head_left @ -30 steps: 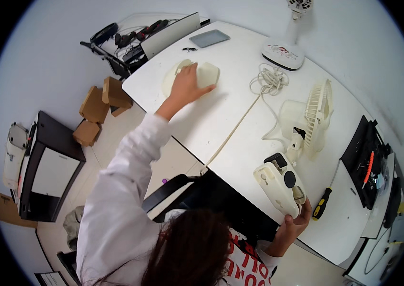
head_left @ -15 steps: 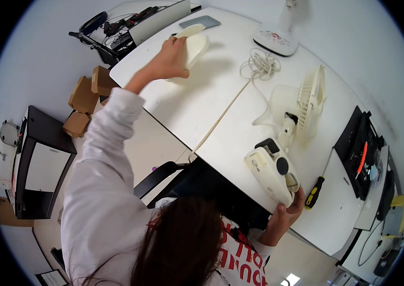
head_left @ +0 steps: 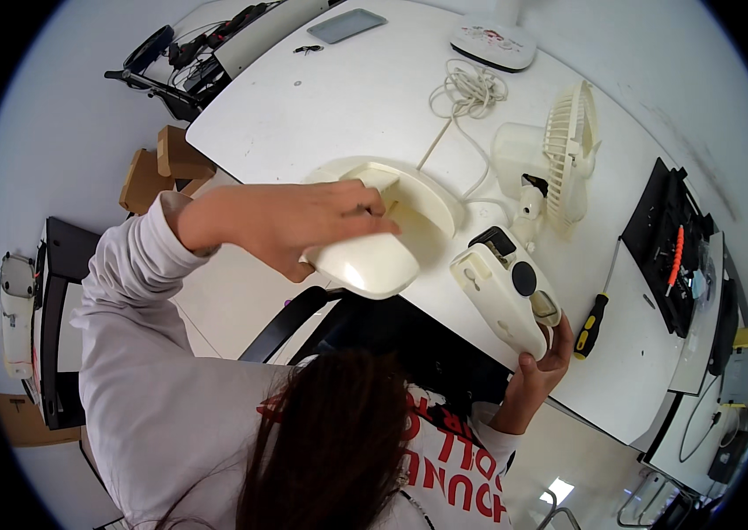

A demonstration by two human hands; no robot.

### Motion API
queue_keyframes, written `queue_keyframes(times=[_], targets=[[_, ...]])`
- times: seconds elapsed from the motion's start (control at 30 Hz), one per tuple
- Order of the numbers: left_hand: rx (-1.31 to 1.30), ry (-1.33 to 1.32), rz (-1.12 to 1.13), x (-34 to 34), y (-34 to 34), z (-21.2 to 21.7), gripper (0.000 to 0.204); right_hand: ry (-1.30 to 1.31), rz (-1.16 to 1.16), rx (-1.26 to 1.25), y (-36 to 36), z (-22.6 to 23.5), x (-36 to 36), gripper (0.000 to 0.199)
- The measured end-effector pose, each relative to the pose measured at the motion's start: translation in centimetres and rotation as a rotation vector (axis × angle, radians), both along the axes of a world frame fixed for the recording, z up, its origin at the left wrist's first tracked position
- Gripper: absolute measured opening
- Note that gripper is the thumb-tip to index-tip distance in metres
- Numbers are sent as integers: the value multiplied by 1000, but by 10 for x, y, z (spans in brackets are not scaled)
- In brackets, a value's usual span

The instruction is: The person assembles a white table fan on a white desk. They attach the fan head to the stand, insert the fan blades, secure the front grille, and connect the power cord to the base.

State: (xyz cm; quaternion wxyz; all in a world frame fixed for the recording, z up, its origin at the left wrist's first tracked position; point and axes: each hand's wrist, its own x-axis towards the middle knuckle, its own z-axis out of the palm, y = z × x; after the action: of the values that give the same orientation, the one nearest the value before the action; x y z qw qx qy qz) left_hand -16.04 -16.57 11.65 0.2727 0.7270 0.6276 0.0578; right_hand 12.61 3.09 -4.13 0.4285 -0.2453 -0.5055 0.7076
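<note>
My left hand (head_left: pixel 290 221) grips a cream oval plastic shell (head_left: pixel 372 262), a fan base cover, and holds it over the near edge of the white table (head_left: pixel 365 97). A round cream plate (head_left: pixel 418 199) lies under and behind it. My right hand (head_left: pixel 544 362) holds the lower end of a cream fan base housing (head_left: pixel 505 296) with a black knob and switch, tilted at the table's front edge. Just behind it stands the fan head with its ribbed grille (head_left: pixel 568 155).
A yellow-and-black screwdriver (head_left: pixel 592 322) lies right of the housing. A coiled white cord (head_left: pixel 471 88), a round white base (head_left: pixel 493 40) and a grey tray (head_left: pixel 345 25) sit farther back. A black tool tray (head_left: pixel 670 243) is at the right. Cardboard boxes (head_left: pixel 166 163) stand on the floor.
My left hand has pulled the cream shell back from the far side of the table to the near edge. The right hand still holds the housing.
</note>
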Motion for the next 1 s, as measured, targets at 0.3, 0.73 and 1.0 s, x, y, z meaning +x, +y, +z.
queue_keyframes(times=[0.3, 0.73, 1.0], targets=[[195, 392, -162, 9, 14, -27, 77, -42, 29, 6, 1, 2, 0, 98], [444, -85, 330, 70, 2, -70, 78, -87, 60, 92, -2, 7, -1, 113], [479, -699, 609, 93, 87, -97, 83, -132, 182, 109, 6, 17, 8, 111]])
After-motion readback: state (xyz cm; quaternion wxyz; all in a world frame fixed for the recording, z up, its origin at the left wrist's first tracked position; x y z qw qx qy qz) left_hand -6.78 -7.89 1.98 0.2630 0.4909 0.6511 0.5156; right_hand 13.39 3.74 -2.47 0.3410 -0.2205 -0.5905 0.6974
